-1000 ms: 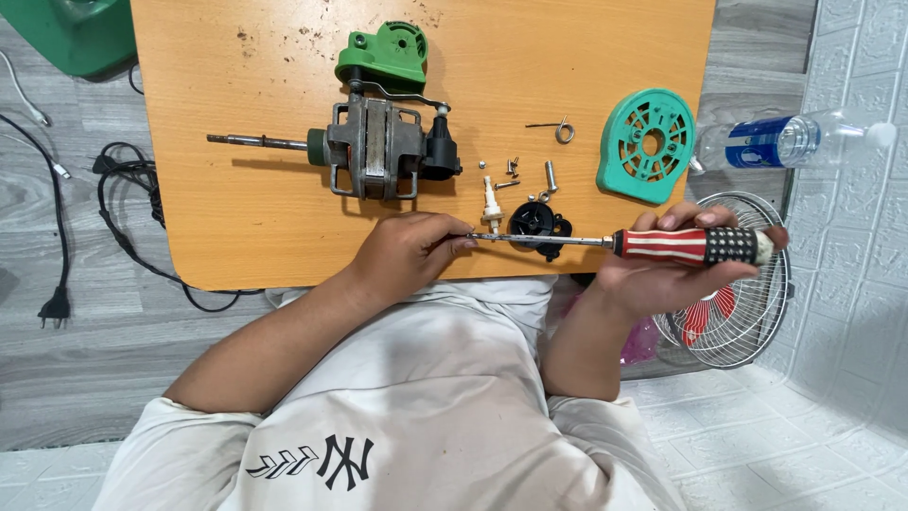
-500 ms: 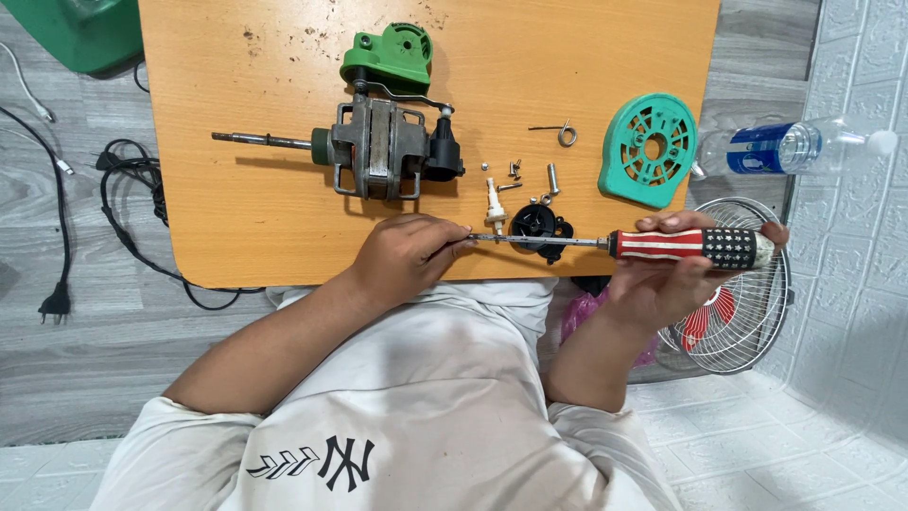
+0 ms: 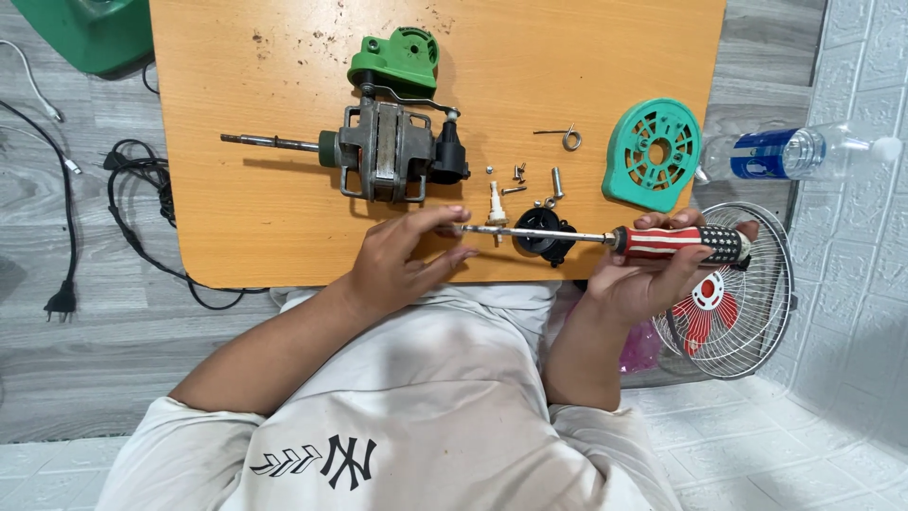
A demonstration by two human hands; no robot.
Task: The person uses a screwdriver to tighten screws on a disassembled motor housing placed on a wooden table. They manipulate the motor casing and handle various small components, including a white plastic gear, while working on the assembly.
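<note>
Right hand (image 3: pixel 653 274) grips the screwdriver (image 3: pixel 662 243) handle; left hand (image 3: pixel 402 265) fingers pinch its tip. A slip could jab those fingers. Loose screws (image 3: pixel 530 180) at 12 o'clock could roll off the surface (image 3: pixel 236 227).

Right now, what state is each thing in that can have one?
Screwdriver: held level in the right hand, tip at the left hand fingertips.
Fan motor: bare, lying on its side on the table.
Teal cover: off, lying flat.
Screws: loose on the table.
Water bottle: lying on its side.
Power plug: unplugged, on the floor.
</note>
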